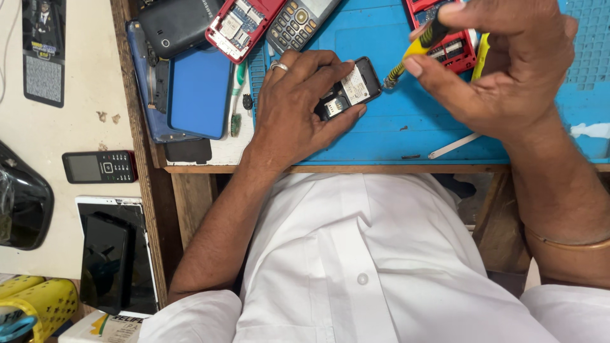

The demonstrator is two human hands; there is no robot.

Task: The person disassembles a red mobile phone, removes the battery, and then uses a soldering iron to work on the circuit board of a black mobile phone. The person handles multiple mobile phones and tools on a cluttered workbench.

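My left hand (293, 101), with a ring on one finger, presses down on a small black phone (351, 89) that lies back-up with its cover off, on a blue work mat (406, 127). My right hand (502, 63) grips a yellow-and-black screwdriver (416, 47) between thumb and fingers. The screwdriver's tip touches the top right corner of the black phone.
Opened red phones (238, 25) (454, 44), a grey keypad phone (295, 22), a dark phone (178, 25) and a blue-backed phone (200, 92) lie around the mat. A small black keypad phone (100, 166) and a cracked tablet (117, 254) lie at left. A white stick (454, 146) lies near the wooden table edge (330, 169).
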